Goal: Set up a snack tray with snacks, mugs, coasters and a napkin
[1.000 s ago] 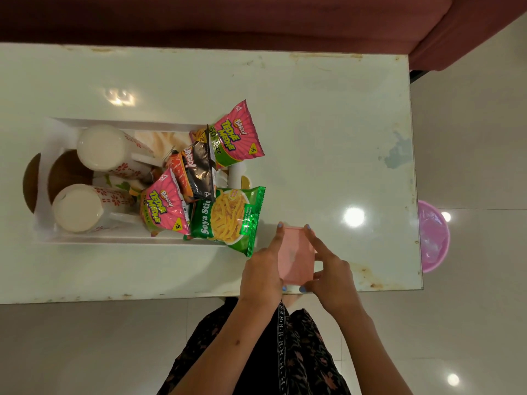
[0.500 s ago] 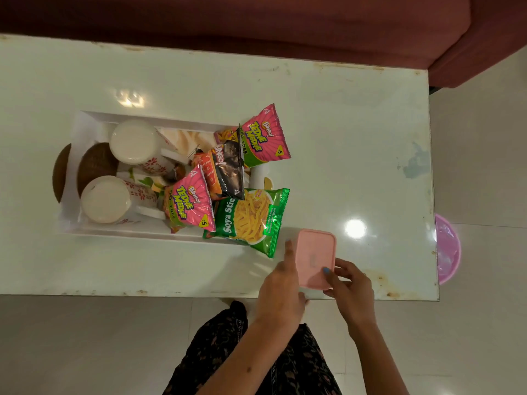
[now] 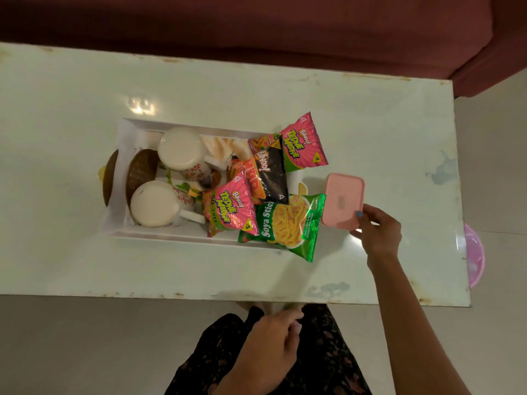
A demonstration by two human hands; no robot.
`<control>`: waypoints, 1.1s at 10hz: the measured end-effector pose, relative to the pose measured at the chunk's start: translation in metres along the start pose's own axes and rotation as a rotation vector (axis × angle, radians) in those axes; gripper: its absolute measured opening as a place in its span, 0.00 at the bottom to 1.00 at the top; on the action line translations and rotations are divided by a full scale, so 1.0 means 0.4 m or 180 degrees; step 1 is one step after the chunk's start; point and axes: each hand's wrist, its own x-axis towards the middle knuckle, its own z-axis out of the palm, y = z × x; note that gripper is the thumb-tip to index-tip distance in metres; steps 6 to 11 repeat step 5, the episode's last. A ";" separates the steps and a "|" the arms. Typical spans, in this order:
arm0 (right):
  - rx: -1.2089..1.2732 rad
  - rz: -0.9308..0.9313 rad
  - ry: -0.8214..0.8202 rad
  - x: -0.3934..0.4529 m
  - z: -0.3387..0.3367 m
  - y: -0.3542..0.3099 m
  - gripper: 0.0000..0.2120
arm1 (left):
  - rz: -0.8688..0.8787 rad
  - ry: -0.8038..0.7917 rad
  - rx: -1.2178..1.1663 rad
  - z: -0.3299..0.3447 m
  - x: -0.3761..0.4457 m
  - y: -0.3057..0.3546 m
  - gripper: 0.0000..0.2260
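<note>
My right hand pinches the pink box at its four o'clock corner, just beside the tray on the worktop. My left hand hangs loosely curled, empty, off the worktop at six o'clock.

You can read "Bingo! Tedhe Medhe" on the pink packet at the tray's far right, with a small "5" badge at its corner; the same name stands on the nearer pink packet, along with "50" and "FREE" and another "5"; "Bingo!" shows on the black and orange packet; the green packet reads "Soya Stic", the rest cut off.
</note>
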 end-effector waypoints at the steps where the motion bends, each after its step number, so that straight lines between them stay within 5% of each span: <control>1: -0.0007 -0.0001 -0.0016 0.007 0.022 -0.006 0.13 | -0.0030 0.0158 -0.0062 -0.016 -0.014 -0.029 0.13; 5: -0.0436 -0.0026 -0.0629 -0.102 -0.024 -0.027 0.23 | -0.0250 0.0356 0.0025 -0.046 -0.149 -0.083 0.08; 11: -0.0436 -0.0026 -0.0629 -0.102 -0.024 -0.027 0.23 | -0.0250 0.0356 0.0025 -0.046 -0.149 -0.083 0.08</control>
